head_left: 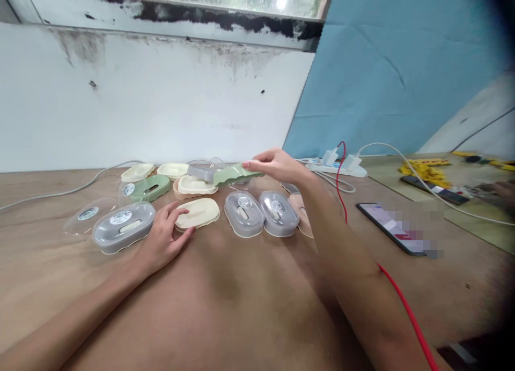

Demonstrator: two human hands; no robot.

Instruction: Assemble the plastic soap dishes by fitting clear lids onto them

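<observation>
My right hand (273,164) is closed on one end of a green oval plastic tray (235,175) with a wavy edge, raised above the back row. My left hand (167,231), fingers apart, rests against the left end of a cream oval tray (200,212), with fingertips on its rim. Left of that hand lies a grey oval case (131,231) under a clear lid with a round sticker. Two more lidded grey cases, a left one (243,216) and a right one (279,215), sit side by side below the raised tray. A peach case (302,214) is partly hidden behind my right forearm.
A loose clear lid (86,221), a green tray (151,188) and several cream trays lie at the back left. A white power strip (350,169) with chargers and a red cable stands at right. A phone (392,229) and yellow items (425,173) lie farther right.
</observation>
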